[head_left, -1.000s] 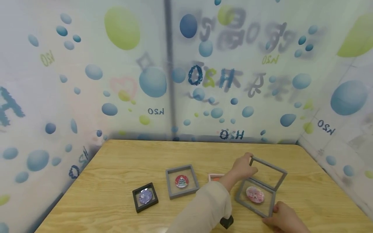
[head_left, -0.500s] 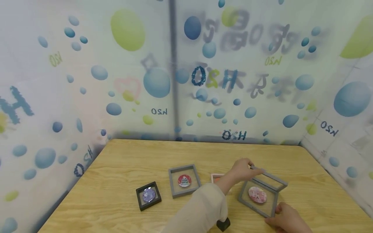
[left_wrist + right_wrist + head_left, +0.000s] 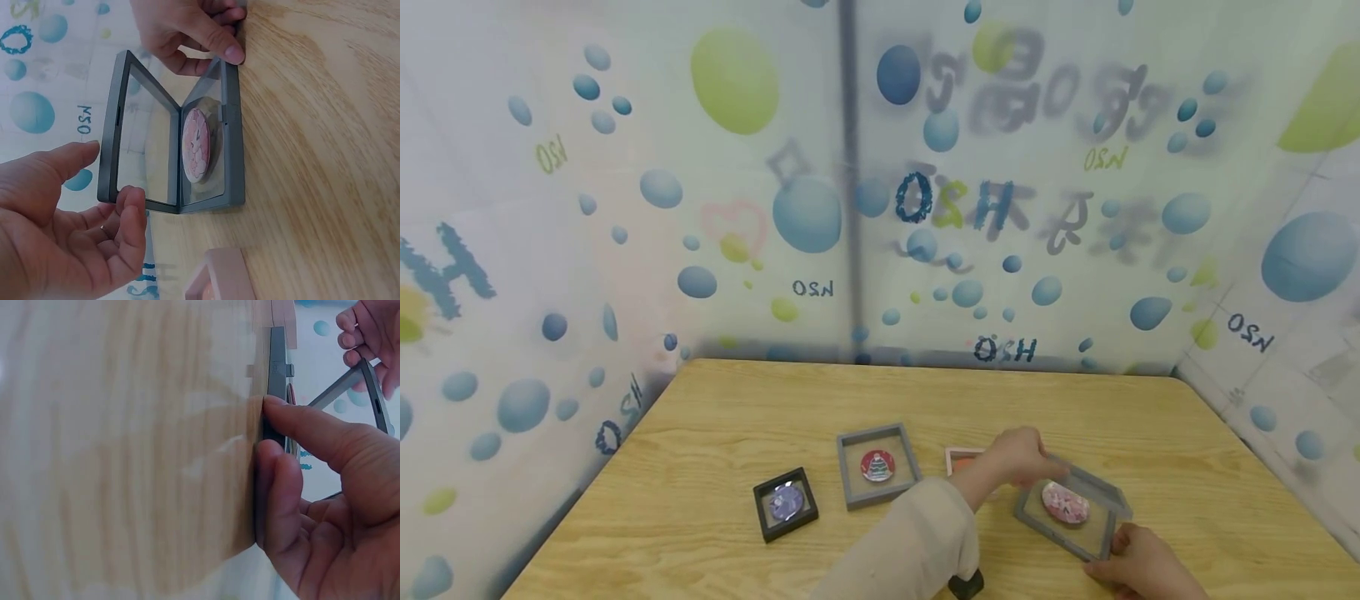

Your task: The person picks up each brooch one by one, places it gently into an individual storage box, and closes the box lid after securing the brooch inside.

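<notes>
Head view: left hand (image 3: 1018,458) fingers pinch the lid (image 3: 134,128); right hand (image 3: 1138,562) fingers grip the frame (image 3: 1063,521).

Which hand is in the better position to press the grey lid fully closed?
Left. The left hand already holds the lid's free edge, while the right hand steadies the grey frame.

Head view: looking forward and down over the worktop (image 3: 737,400). Wrist views: close in, from opposite sides of the grey hinged case (image 3: 231,125), shared by all three.
</notes>
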